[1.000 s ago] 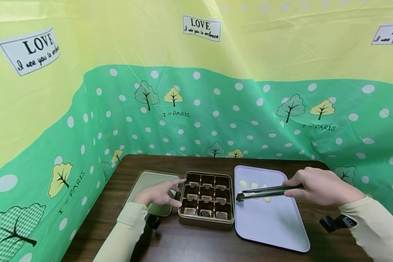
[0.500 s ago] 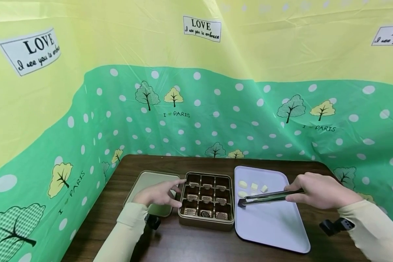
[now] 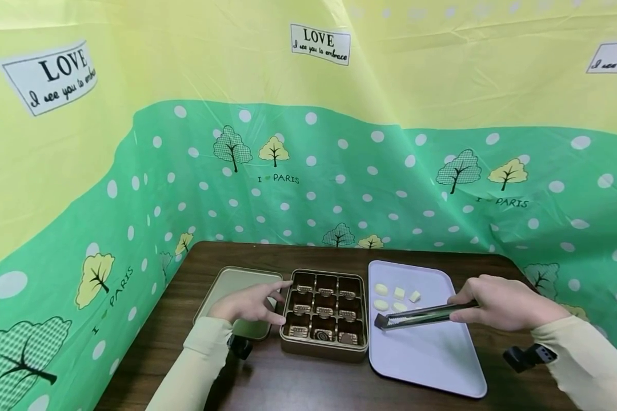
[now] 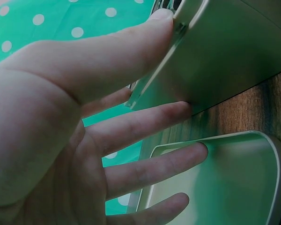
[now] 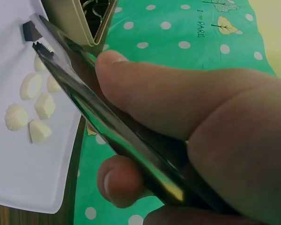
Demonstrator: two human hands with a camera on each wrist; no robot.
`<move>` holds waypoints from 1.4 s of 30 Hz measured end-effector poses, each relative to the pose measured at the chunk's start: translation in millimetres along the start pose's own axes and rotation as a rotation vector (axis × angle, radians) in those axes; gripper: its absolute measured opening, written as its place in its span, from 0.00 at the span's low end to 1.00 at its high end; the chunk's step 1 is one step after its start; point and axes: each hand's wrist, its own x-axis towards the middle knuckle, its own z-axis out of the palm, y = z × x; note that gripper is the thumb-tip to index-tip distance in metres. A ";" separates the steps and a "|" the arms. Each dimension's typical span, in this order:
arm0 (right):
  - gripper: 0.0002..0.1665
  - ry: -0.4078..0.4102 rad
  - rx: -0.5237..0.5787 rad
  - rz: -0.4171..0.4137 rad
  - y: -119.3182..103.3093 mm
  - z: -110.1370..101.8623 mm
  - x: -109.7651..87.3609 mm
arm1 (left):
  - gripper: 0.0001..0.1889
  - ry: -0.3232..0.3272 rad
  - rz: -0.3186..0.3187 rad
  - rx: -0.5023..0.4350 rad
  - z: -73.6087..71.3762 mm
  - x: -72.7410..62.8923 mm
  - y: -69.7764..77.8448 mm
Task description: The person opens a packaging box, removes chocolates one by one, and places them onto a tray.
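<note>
My right hand (image 3: 506,302) holds metal tongs (image 3: 421,315) between thumb and fingers, low over a pale lilac tray (image 3: 427,359). A dark brown block (image 5: 33,31), probably chocolate, sits between the serrated tips in the right wrist view; whether they grip it, I cannot tell. Several cream-coloured pieces (image 5: 31,86) lie on the tray behind the tips. My left hand (image 3: 249,302) is spread at the left side of a bronze tin (image 3: 324,351). Its thumb touches the rim and the fingers are extended. Nine brown compartments fill the tin; dark pieces show in the front row's middle and right ones.
A shallow tin lid (image 3: 236,282) lies left of the tin, partly under my left hand. The tray stands close to the tin's right side. Dark wooden table (image 3: 267,377) beneath; a green and yellow printed cloth (image 3: 308,194) hangs behind and at the left.
The tongs have come slightly toward me across the tray, with the dark block moving at their tips, uncovering more cream pieces. My left hand stays at the tin.
</note>
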 end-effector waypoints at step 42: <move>0.22 0.103 -0.019 -0.338 -88.4 -30.7 48.7 | 0.49 0.004 0.003 -0.008 -0.6 -1.4 4.7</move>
